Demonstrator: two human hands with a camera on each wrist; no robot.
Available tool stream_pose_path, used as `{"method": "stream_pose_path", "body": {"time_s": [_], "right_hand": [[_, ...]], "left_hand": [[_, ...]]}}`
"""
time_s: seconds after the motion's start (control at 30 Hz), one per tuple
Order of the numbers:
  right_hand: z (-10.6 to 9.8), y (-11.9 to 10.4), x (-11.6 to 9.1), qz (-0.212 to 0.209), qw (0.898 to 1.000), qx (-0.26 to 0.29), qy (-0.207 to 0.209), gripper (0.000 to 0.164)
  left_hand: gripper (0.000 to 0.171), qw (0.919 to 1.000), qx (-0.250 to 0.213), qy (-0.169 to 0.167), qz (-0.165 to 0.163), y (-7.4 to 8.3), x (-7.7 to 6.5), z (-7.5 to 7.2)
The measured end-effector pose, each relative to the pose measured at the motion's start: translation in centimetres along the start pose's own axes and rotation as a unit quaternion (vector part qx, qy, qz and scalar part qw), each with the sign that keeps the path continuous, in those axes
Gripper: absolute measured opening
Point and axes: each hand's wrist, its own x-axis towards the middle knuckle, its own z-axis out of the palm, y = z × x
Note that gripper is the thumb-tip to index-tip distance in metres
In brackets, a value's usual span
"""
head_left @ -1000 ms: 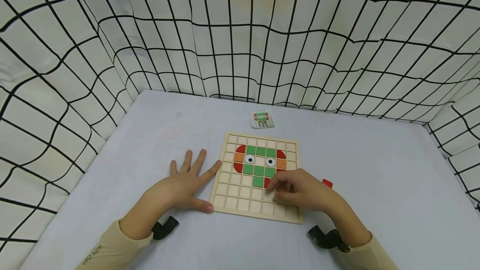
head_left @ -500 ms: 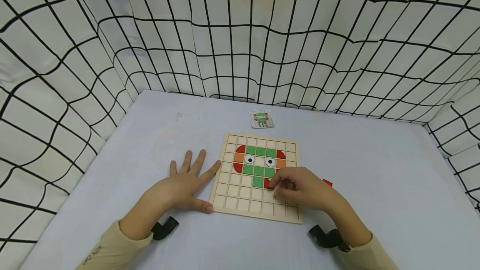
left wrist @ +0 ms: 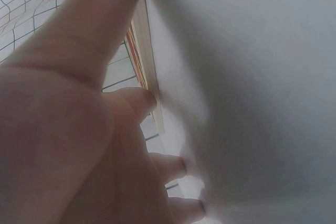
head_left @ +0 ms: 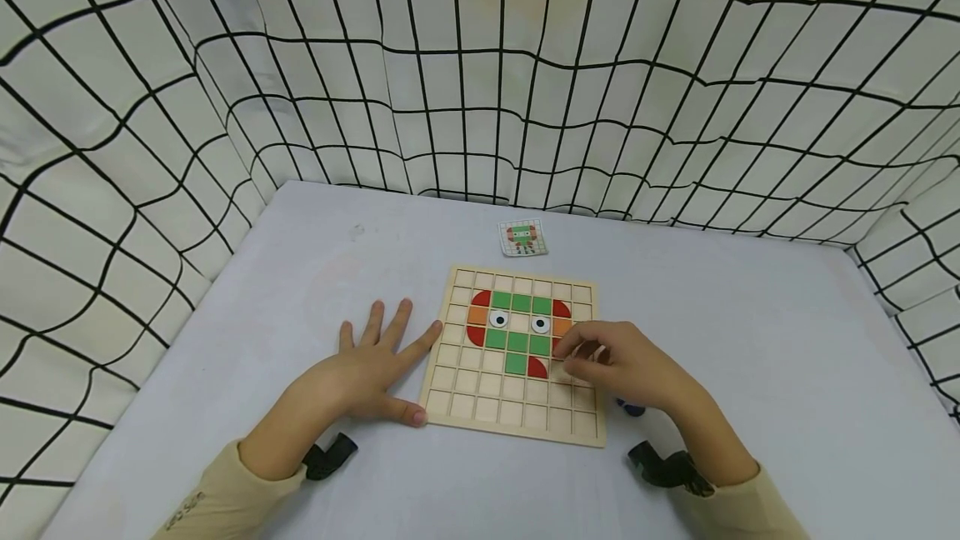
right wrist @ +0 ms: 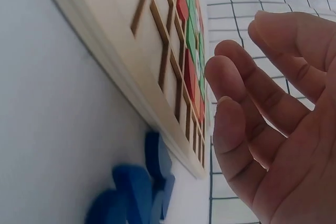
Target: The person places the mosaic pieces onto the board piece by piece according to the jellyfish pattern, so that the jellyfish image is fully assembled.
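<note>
A wooden grid board (head_left: 498, 411) lies on the table, with green, red and orange tiles and two eye tiles set in its upper and middle cells. A red quarter-round tile (head_left: 537, 367) sits beside a lone green tile (head_left: 516, 363) in the lowest filled row. My left hand (head_left: 360, 382) rests spread on the table, its thumb and index fingertips against the board's left edge. Over the board's right side, my right hand (head_left: 630, 361) hovers with loosely bent fingers. The right wrist view shows nothing between those fingers (right wrist: 229, 124). This hand hides part of the board's right columns.
A small picture card (head_left: 522, 237) with a similar tile figure lies behind the board. Several blue pieces (right wrist: 131, 187) lie beside the board's right edge, partly hidden in the head view. Black netting (head_left: 480, 77) over white sheeting surrounds the table's back and sides.
My right hand has drawn back up and right, off the red quarter-round tile, which now shows whole in its cell. The loose red piece at right is now hidden. The left hand stayed still.
</note>
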Motion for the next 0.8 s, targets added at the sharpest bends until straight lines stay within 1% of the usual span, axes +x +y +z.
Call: {"method": "stream_pose_path", "body": {"time_s": [0.2, 0.43, 0.7, 0.8], "right_hand": [[-1.1, 0.6, -0.4, 0.019, 1.0, -0.001, 0.017, 0.008], [-2.5, 1.5, -1.0, 0.039, 0.998, -0.004, 0.051, 0.01], [-3.3, 3.0, -1.4, 0.088, 0.994, -0.032, 0.062, 0.012], [-3.6, 3.4, -1.7, 0.102, 0.991, -0.056, 0.066, 0.014]], "left_hand": [[0.115, 1.0, -0.004, 0.003, 0.001, -0.1, -0.1, 0.0], [0.116, 1.0, -0.007, 0.002, 0.002, -0.2, 0.0, 0.2], [0.116, 1.0, -0.002, 0.003, 0.002, -0.2, 0.0, 0.2], [0.116, 1.0, 0.0, 0.004, 0.002, -0.2, 0.0, 0.2]]}}
